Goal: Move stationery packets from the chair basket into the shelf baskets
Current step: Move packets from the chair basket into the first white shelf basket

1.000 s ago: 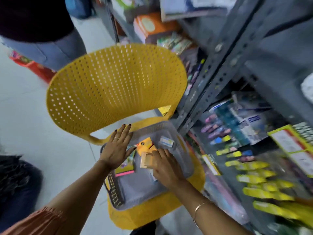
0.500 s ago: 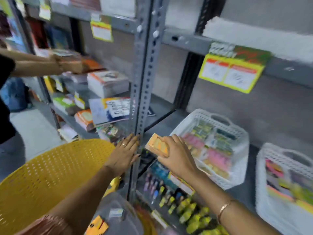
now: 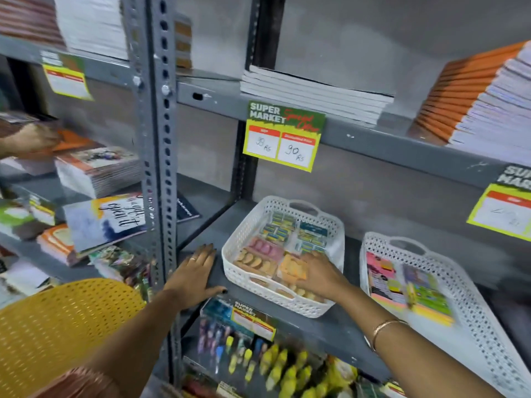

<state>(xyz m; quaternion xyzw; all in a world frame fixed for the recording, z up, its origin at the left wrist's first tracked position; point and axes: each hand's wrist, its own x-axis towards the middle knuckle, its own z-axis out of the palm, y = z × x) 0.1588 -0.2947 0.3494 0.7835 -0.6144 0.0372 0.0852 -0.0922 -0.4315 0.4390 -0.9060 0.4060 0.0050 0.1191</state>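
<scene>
A white shelf basket [image 3: 240, 239] on the grey middle shelf holds rows of small stationery packets. My right hand [image 3: 320, 275] reaches into its near right part, fingers laid over an orange packet [image 3: 288, 268] that lies on the packets there. My left hand [image 3: 198, 272] rests flat and spread on the shelf board just left of the basket, holding nothing. A second white basket [image 3: 471, 294] with coloured packets stands further right. The chair basket is out of view; only the yellow chair back [image 3: 57, 326] shows at lower left.
A perforated grey upright [image 3: 156, 168] rises left of my left hand. Notebook stacks [image 3: 313, 93] fill the shelf above, and price tags [image 3: 283, 139] hang from its edge. Pens and highlighters [image 3: 267, 360] hang below. Another person's hand [image 3: 28, 137] reaches into books at far left.
My view swung from the chair basket up to the shelf. My right hand carried the orange packet into the white shelf basket. My left hand moved from the chair basket onto the shelf board.
</scene>
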